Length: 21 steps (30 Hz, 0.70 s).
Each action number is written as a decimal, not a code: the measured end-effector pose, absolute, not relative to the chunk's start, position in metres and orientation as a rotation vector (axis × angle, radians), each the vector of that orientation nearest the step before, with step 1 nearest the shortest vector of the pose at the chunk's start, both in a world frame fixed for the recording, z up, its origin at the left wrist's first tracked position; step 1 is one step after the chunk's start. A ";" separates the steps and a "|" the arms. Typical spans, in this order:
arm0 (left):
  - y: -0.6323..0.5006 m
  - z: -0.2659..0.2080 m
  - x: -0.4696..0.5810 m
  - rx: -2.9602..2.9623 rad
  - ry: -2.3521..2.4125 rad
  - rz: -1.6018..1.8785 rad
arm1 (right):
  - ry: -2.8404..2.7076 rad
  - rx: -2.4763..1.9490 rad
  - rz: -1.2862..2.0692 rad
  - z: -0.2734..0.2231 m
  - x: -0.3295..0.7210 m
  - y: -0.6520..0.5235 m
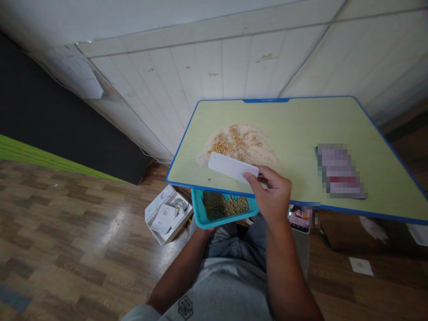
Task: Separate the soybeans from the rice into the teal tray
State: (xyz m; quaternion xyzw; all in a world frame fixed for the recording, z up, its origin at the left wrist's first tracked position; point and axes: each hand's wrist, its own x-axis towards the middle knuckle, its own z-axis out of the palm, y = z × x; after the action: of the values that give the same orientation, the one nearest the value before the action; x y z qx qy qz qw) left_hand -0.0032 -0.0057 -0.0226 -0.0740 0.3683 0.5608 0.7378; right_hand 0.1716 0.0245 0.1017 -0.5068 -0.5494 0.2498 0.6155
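My right hand (pixel 272 194) grips a flat white scraper card (pixel 233 167) at the near edge of a pale green desk with a blue rim (pixel 334 207). Just beyond the card lies a pile of white rice mixed with yellow soybeans (pixel 239 142). Below the desk's near edge a teal tray (pixel 199 216) holds soybeans and darker green beans. My left forearm reaches up under that tray; the left hand itself is hidden beneath it, apparently supporting it.
A blurred-out flat object (pixel 341 171) lies on the right of the desk. On the wooden floor to the left is an open white box (pixel 167 214) with papers and cables. A white panelled wall runs behind the desk. A white paper scrap (pixel 360 266) lies on the floor at right.
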 end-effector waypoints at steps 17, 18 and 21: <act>-0.002 -0.021 -0.004 -0.202 0.784 1.276 | -1.391 -1.079 0.586 0.104 0.170 0.025; -0.002 -0.018 -0.004 -0.196 0.777 1.279 | -1.381 -1.081 0.566 0.103 0.167 0.027; 0.000 -0.009 -0.001 -0.229 0.764 1.323 | -1.423 -1.045 0.572 0.103 0.159 0.032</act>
State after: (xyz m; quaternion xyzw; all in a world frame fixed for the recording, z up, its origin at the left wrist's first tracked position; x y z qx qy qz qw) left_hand -0.0006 0.0001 -0.0090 -0.1036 0.3452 0.5975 0.7163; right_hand 0.1593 0.0318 0.1027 -0.4505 -0.6139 0.2468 0.5994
